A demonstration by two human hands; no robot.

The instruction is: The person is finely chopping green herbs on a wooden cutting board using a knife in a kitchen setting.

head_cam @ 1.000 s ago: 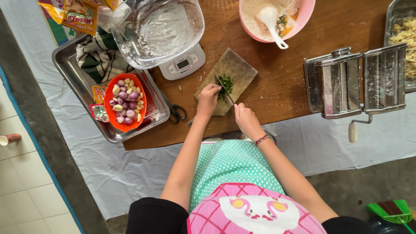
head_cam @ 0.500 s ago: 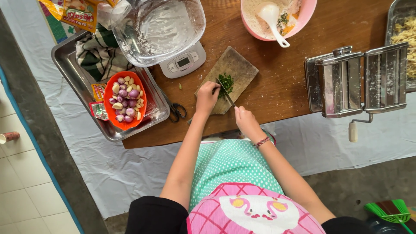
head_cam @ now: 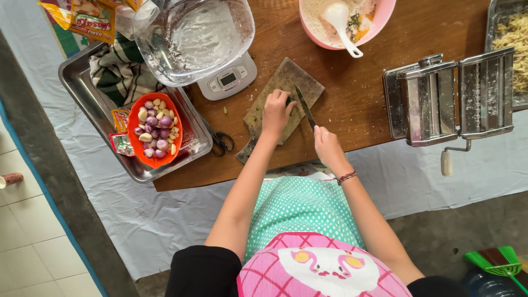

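While the left hand (head_cam: 275,113) now covers the greens on the board (head_cam: 283,99) at centre frame, the right hand (head_cam: 328,147), fist closed on the knife (head_cam: 306,107), has drawn back, blade lifted.

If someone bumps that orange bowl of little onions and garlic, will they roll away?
Probably some would. The orange bowl is shallow and piled with round shallots and garlic cloves, so a hard bump could spill them. It sits inside a rimmed metal tray, which would likely catch most. The bowl looks light, so it may slide easily.
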